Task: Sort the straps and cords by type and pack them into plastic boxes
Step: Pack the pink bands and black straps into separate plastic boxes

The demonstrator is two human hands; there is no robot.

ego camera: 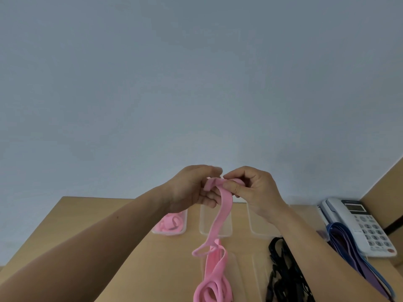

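Both hands are raised above the wooden table (109, 247) and pinch the top end of a pink strap (220, 216). My left hand (192, 188) and my right hand (253, 188) touch at the fingertips around it. The strap hangs down and joins a pile of pink loops (212, 286) at the near edge. Three clear plastic boxes stand in a row: the left box (184, 223) holds coiled pink straps (170, 224), the middle box (205, 223) and the right box (259, 229) show nothing inside. Black straps (281, 277) lie to the right.
A white desk telephone (359, 223) sits at the right edge of the table. Blue and purple bands (349, 243) lie draped over its front. Clear box lids (244, 271) lie flat near me. A bare wall fills the upper view.
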